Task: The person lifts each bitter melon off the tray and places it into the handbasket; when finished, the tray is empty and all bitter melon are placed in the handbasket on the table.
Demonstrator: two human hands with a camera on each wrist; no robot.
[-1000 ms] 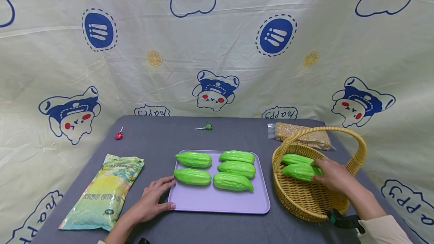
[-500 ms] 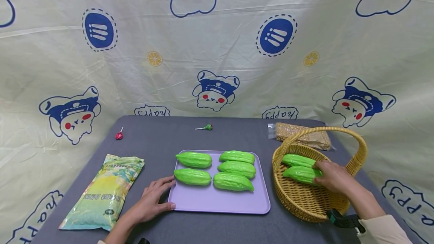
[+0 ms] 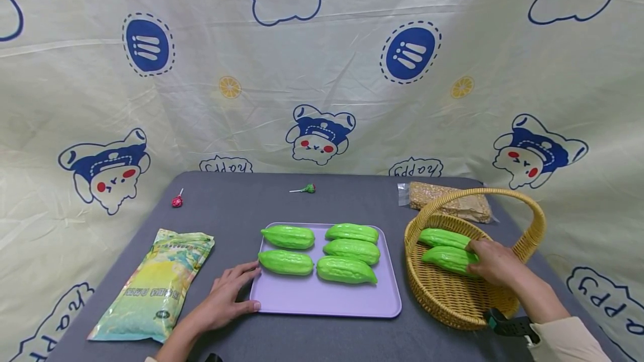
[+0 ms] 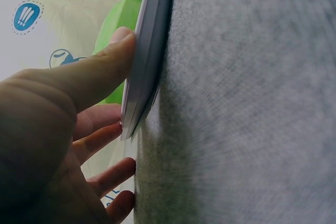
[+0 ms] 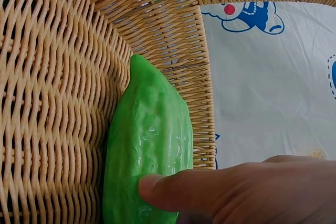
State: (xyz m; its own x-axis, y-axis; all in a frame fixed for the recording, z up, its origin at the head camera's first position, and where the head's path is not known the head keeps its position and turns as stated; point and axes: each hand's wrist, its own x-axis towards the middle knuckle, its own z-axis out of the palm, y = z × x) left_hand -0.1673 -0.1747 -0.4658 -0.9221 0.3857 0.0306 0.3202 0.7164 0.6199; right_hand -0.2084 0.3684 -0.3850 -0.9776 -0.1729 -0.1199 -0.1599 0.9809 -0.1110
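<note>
My left hand point(image 3: 228, 299) rests at the left edge of a lilac tray point(image 3: 327, 301). In the left wrist view its thumb touches the tray's rim and the fingers are loosely spread. Several green bitter melons lie on the tray, one of them point(image 3: 285, 262) near my left fingertips. At the right, my right hand point(image 3: 495, 261) reaches into a wicker basket point(image 3: 437, 300). It grips the right end of the nearer bitter melon point(image 5: 149, 124), thumb on the near side; the other fingers are mostly hidden. Behind it lies another bitter melon point(image 3: 443, 237).
A yellow-green plastic bag point(image 3: 153, 289) lies left of my left hand. At the back are a red lollipop point(image 3: 177, 200), a green lollipop point(image 3: 308, 188) and a clear pack of grain point(image 3: 448, 200) behind the basket. The basket's handle point(image 3: 535, 222) arches above my right hand.
My right hand has shifted slightly to the right inside the basket, and the nearer bitter melon has moved with it. The left hand and tray have stayed in place.
</note>
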